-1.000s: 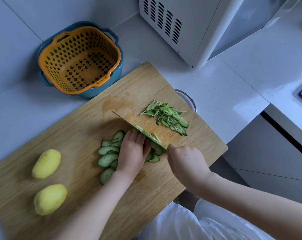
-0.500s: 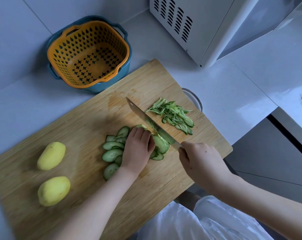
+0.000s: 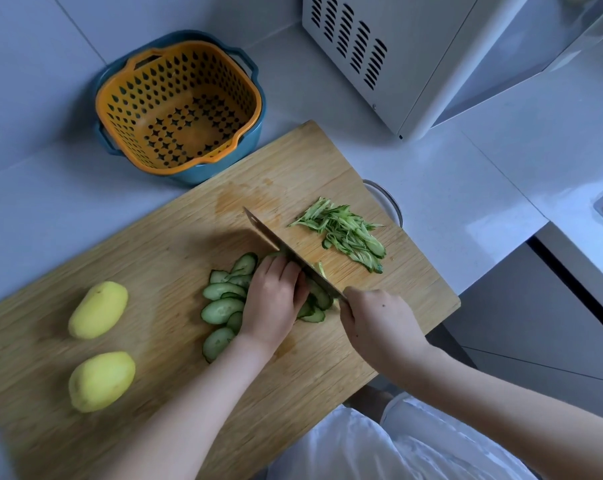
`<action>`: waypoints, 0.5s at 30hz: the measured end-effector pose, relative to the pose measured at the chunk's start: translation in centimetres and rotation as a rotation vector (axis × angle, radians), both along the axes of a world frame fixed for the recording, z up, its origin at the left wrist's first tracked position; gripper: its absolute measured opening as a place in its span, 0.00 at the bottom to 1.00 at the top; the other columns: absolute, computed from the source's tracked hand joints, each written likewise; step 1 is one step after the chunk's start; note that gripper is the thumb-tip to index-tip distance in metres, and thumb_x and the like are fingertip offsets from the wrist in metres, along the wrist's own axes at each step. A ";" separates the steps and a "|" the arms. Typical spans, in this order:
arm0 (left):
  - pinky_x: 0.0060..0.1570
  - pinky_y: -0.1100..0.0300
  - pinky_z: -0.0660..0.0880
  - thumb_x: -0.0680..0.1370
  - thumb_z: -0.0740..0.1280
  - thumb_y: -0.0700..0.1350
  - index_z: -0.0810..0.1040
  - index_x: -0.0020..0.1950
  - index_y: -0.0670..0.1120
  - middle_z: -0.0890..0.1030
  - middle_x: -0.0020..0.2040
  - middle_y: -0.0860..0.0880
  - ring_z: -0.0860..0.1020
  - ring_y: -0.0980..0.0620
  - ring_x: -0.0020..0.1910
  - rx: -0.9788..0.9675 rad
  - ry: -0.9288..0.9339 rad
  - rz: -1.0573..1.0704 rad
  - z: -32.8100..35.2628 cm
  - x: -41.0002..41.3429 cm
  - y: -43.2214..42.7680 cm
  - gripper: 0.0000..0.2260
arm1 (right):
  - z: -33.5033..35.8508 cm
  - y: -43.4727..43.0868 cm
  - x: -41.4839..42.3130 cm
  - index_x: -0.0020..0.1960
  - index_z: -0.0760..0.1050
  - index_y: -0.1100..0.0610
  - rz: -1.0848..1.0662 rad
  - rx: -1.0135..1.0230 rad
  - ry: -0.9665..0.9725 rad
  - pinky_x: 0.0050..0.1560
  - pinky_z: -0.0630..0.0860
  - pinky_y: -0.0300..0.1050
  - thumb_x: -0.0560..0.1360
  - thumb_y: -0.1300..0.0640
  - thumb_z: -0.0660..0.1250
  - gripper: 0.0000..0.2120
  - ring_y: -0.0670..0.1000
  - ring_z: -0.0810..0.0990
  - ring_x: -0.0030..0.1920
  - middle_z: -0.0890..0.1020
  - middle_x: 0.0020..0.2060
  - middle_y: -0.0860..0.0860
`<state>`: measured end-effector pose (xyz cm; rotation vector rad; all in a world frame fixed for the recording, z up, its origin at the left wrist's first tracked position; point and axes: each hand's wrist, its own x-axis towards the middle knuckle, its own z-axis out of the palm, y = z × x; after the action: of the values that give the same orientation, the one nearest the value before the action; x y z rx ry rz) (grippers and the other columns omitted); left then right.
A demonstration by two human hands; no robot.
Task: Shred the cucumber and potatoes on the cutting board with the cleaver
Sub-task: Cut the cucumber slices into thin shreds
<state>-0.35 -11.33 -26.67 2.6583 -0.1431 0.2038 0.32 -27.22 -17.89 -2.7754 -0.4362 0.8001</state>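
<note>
Head view: I see the cleaver mid-board, long axis diagonal, tip pointing up-left toward the colander, handle end down-right inside my right hand, which is wrapped closed around the handle. Blade edge is down on the fanned cucumber slices, and its flat side touches the knuckles of my left hand. Left hand is curled, fingers tucked, pressing on the slices; it's a hold-down, not a grasp. The slices overlap in a row running roughly down-left from the blade. Finished cucumber shreds lie in a pile right of the blade, strands roughly along the blade's diagonal. Two peeled potatoes sit at the left end of the cutting board, well apart from the cucumber, long axes tilted up-right. Orange colander in a blue basin sits on the counter beyond the board; a white appliance is at top right.
</note>
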 end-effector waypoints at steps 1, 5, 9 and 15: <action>0.44 0.56 0.73 0.77 0.58 0.46 0.77 0.41 0.39 0.77 0.38 0.44 0.75 0.46 0.40 0.012 0.011 0.008 0.0 0.0 0.0 0.13 | -0.3 0.4 0.3 0.37 0.61 0.55 0.000 0.004 -0.002 0.27 0.59 0.42 0.80 0.57 0.52 0.13 0.50 0.63 0.27 0.66 0.28 0.49; 0.44 0.56 0.73 0.76 0.62 0.41 0.77 0.39 0.39 0.76 0.36 0.44 0.75 0.46 0.37 0.006 -0.035 0.006 0.1 0.1 -0.1 0.08 | 0.2 -0.3 0.2 0.36 0.61 0.55 -0.017 0.038 -0.037 0.26 0.58 0.41 0.80 0.57 0.53 0.13 0.49 0.61 0.25 0.65 0.26 0.49; 0.38 0.55 0.72 0.76 0.60 0.42 0.76 0.38 0.40 0.75 0.34 0.45 0.73 0.46 0.35 -0.015 -0.065 -0.016 0.0 0.0 0.0 0.10 | 0.8 -1.3 -1.3 0.34 0.59 0.54 -0.035 0.046 -0.032 0.25 0.55 0.40 0.79 0.58 0.54 0.15 0.47 0.59 0.24 0.63 0.25 0.48; 0.44 0.58 0.70 0.76 0.58 0.44 0.76 0.39 0.39 0.76 0.37 0.43 0.74 0.44 0.39 0.001 -0.029 0.036 -0.1 -0.1 -0.1 0.11 | -0.9 0.3 0.4 0.33 0.58 0.54 -0.055 0.092 -0.004 0.28 0.61 0.43 0.80 0.56 0.53 0.17 0.51 0.64 0.27 0.66 0.27 0.49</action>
<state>-0.41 -11.48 -26.72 2.6617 -0.1048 0.2547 0.74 -26.95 -18.77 -2.6928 -0.3855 0.7425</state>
